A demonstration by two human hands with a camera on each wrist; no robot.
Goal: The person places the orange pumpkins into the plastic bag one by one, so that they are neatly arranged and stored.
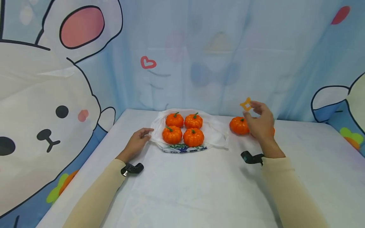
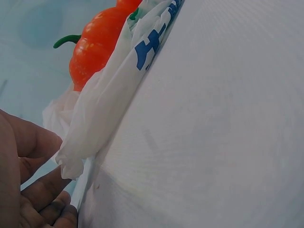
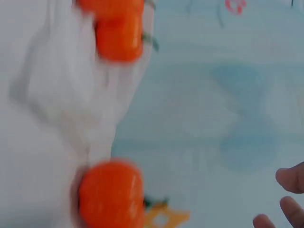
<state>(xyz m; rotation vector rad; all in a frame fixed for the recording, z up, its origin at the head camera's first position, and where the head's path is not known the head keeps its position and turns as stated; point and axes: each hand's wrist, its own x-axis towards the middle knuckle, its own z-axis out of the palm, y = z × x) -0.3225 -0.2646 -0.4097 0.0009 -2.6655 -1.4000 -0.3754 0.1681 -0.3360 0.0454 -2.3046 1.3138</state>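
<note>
Nearest: bare front stretch of the white table. Beyond it, toward the far edge and nearer the far left corner, your white plastic bag lies flattened, printed strip on its near side. Thin, limp, probably slippery and easy to tear; gather a thick fold at the rim. Your left hand pinches its left corner, thumb and finger closed on the film.

On the bag, front left pumpkin and front right pumpkin; behind, back left pumpkin and back right pumpkin. Glossy, likely light, stiff, hollow, prone to roll. Cup the ribbed sides; stem looks too small to trust.

Right of the bag, near the far edge: loose pumpkin, plus a partly hidden pumpkin behind your right hand. That hand's raised, thumb and fingers apart, nothing held; the yellow star looks like curtain print.
</note>
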